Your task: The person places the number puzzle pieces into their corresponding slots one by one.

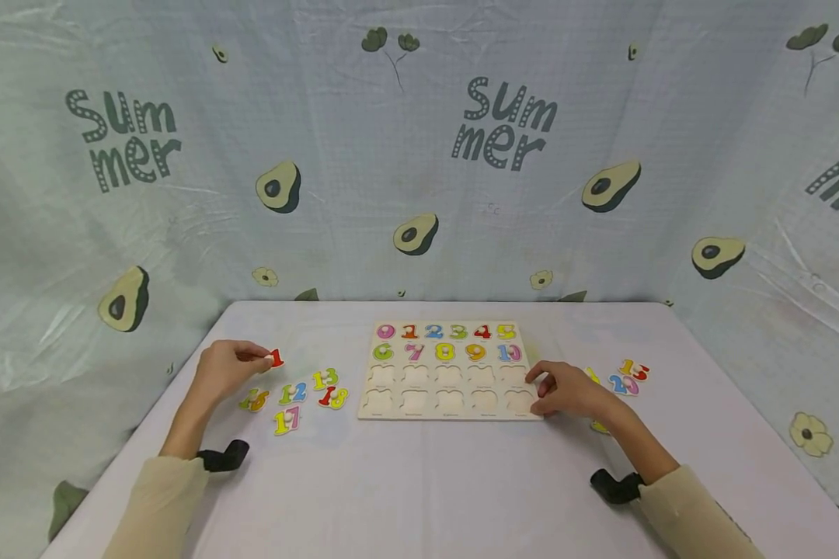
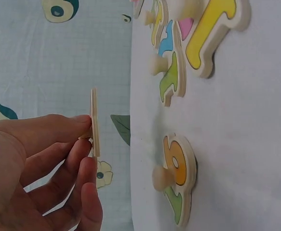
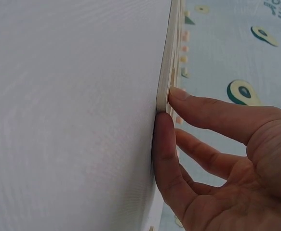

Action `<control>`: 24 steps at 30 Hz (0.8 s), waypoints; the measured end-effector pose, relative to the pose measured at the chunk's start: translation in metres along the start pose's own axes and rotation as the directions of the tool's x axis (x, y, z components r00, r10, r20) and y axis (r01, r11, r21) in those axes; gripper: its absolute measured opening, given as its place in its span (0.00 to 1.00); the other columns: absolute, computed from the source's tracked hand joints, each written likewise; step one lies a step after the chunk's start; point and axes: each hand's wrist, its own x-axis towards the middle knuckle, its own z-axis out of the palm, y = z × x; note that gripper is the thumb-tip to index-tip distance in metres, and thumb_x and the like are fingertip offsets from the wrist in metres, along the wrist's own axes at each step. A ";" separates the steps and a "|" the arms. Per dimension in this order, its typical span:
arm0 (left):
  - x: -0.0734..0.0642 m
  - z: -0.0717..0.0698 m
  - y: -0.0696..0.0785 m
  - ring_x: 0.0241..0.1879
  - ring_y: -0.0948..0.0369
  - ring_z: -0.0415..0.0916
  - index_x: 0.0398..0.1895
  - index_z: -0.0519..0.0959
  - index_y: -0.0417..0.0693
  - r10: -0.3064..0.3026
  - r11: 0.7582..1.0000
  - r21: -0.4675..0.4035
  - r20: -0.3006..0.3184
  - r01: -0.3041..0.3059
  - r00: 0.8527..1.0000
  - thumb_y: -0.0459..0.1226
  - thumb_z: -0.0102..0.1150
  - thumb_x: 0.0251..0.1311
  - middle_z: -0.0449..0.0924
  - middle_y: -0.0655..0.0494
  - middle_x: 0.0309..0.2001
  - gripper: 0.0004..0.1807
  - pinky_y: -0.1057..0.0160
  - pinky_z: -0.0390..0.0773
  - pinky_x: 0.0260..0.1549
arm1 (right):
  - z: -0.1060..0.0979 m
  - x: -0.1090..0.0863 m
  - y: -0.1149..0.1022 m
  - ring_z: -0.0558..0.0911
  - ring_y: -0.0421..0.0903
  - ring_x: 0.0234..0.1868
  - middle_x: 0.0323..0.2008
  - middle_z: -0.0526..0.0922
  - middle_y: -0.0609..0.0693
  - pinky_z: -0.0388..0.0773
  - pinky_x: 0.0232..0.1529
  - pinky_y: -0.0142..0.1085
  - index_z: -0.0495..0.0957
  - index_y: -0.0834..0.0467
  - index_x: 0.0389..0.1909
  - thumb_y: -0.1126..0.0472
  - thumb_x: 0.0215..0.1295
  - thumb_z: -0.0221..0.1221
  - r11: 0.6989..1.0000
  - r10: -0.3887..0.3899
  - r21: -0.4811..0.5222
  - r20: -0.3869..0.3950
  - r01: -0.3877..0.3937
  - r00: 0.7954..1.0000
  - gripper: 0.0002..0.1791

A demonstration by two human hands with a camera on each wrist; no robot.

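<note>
My left hand (image 1: pixel 227 369) pinches a wooden number piece (image 1: pixel 276 358) by its back knob, raised above the table's left side. A red 1 shows on it; fingers cover the rest. Edge-on in the left wrist view, the same piece (image 2: pixel 95 122) looks like a thin pale strip. At the front right corner of the wooden number puzzle board (image 1: pixel 363 411), my right hand (image 1: pixel 569 392) grips the edge, thumb on the upper face and a finger against the side. Knobbed numbers 0 to 10 fill the board's two back rows; the two front rows are bare recesses.
Left of the board lie the 16 piece (image 1: pixel 254 400), 12 piece (image 1: pixel 293 393), 13 piece (image 1: pixel 325 379), 18 piece (image 1: pixel 332 397) and 17 piece (image 1: pixel 287 421). Beyond my right hand are the 15 piece (image 1: pixel 634 369), the 20 piece (image 1: pixel 624 384) and partly hidden yellow pieces.
</note>
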 end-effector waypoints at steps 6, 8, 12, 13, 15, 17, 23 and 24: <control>-0.001 0.006 0.017 0.41 0.50 0.80 0.47 0.86 0.36 0.065 0.998 0.024 -0.024 -0.064 0.998 0.39 0.67 0.66 0.88 0.41 0.40 0.15 0.62 0.73 0.36 | -0.001 0.000 0.000 0.79 0.45 0.30 0.35 0.77 0.54 0.78 0.35 0.37 0.76 0.65 0.56 0.64 0.58 0.72 1.000 -0.004 0.008 -0.002 0.004 1.000 0.26; -0.002 0.008 0.023 0.40 0.50 0.79 0.47 0.87 0.36 0.075 0.997 0.025 -0.030 -0.074 0.997 0.38 0.67 0.65 0.88 0.42 0.39 0.14 0.61 0.73 0.36 | -0.001 -0.001 -0.001 0.78 0.45 0.30 0.35 0.77 0.54 0.78 0.35 0.36 0.76 0.65 0.56 0.64 0.58 0.72 1.000 0.000 0.005 -0.004 0.000 1.000 0.26; -0.004 0.013 0.032 0.37 0.52 0.79 0.46 0.87 0.37 0.105 0.994 0.034 -0.042 -0.103 0.994 0.38 0.67 0.65 0.88 0.44 0.37 0.13 0.61 0.72 0.35 | -0.001 -0.002 -0.002 0.78 0.45 0.31 0.35 0.77 0.53 0.78 0.36 0.36 0.76 0.64 0.57 0.64 0.59 0.72 1.000 0.007 -0.005 -0.004 -0.007 1.000 0.26; -0.004 0.015 0.035 0.37 0.53 0.79 0.46 0.87 0.37 0.114 0.993 0.036 -0.044 -0.112 0.993 0.38 0.68 0.65 0.88 0.44 0.37 0.13 0.61 0.72 0.35 | -0.001 -0.002 -0.002 0.78 0.45 0.31 0.35 0.77 0.53 0.78 0.36 0.36 0.76 0.64 0.57 0.64 0.59 0.72 1.000 0.007 -0.007 -0.005 -0.007 1.000 0.26; -0.004 0.019 0.039 0.37 0.53 0.79 0.46 0.88 0.37 0.129 0.991 0.034 -0.044 -0.128 0.991 0.38 0.67 0.65 0.87 0.45 0.37 0.13 0.61 0.72 0.36 | -0.001 -0.003 -0.002 0.78 0.45 0.31 0.35 0.77 0.53 0.78 0.36 0.36 0.76 0.64 0.57 0.63 0.59 0.72 1.000 0.010 -0.009 -0.006 -0.010 1.000 0.26; -0.004 0.023 0.043 0.37 0.53 0.78 0.46 0.88 0.38 0.139 0.990 0.026 -0.041 -0.138 0.990 0.38 0.67 0.65 0.87 0.45 0.37 0.13 0.61 0.72 0.37 | -0.001 -0.003 -0.002 0.78 0.45 0.31 0.35 0.77 0.54 0.77 0.36 0.37 0.76 0.64 0.57 0.64 0.59 0.72 1.000 0.004 -0.005 -0.005 -0.004 1.000 0.26; -0.007 0.033 0.051 0.37 0.54 0.79 0.44 0.88 0.39 0.169 0.986 0.023 -0.021 -0.168 0.985 0.38 0.67 0.65 0.87 0.47 0.37 0.11 0.61 0.73 0.35 | 0.000 -0.001 0.000 0.78 0.45 0.31 0.35 0.77 0.53 0.77 0.35 0.36 0.76 0.64 0.57 0.64 0.59 0.72 1.000 -0.001 0.004 0.004 0.001 1.000 0.26; -0.008 0.035 0.052 0.36 0.54 0.80 0.44 0.88 0.39 0.176 0.984 0.025 -0.019 -0.176 0.984 0.38 0.67 0.64 0.87 0.47 0.36 0.11 0.62 0.73 0.34 | 0.000 0.000 0.000 0.78 0.45 0.31 0.35 0.77 0.53 0.77 0.35 0.36 0.76 0.64 0.57 0.64 0.59 0.72 1.000 0.000 0.002 0.004 0.000 1.000 0.26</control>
